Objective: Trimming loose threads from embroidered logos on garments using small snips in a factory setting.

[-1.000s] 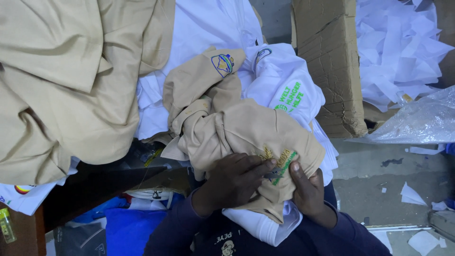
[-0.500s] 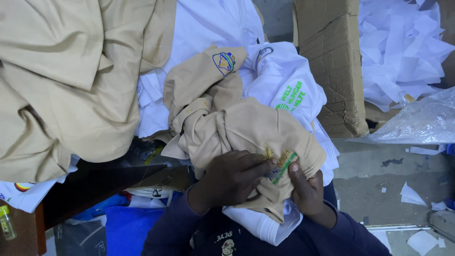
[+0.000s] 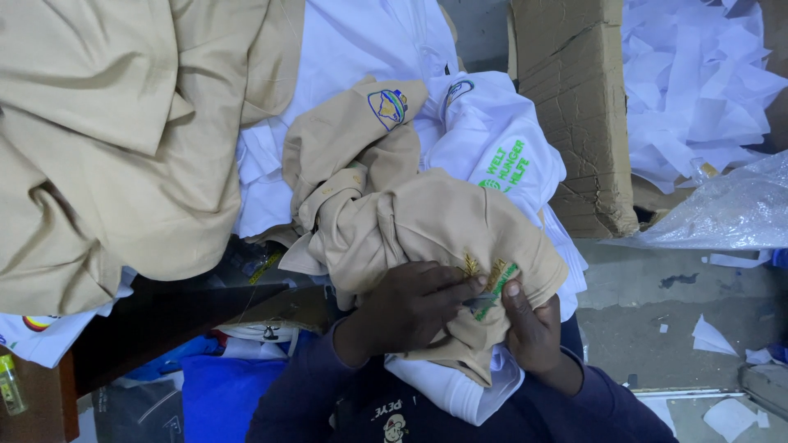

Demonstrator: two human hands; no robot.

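Both hands work at the lower edge of a crumpled tan shirt (image 3: 427,221) bunched in the person's lap over white shirts (image 3: 492,148): left hand (image 3: 410,308) lies closed over the cloth, fingers pinching it beside the green embroidery (image 3: 492,291); right hand (image 3: 529,328) grips the same fold from the other side, thumb pressed flat by the stitching. Something small and dark sits between the fingertips, too blurred to tell. Big tan cloth (image 3: 115,139) heaped on the left, cardboard box (image 3: 574,107) upper right, white paper scraps (image 3: 698,90) beyond.
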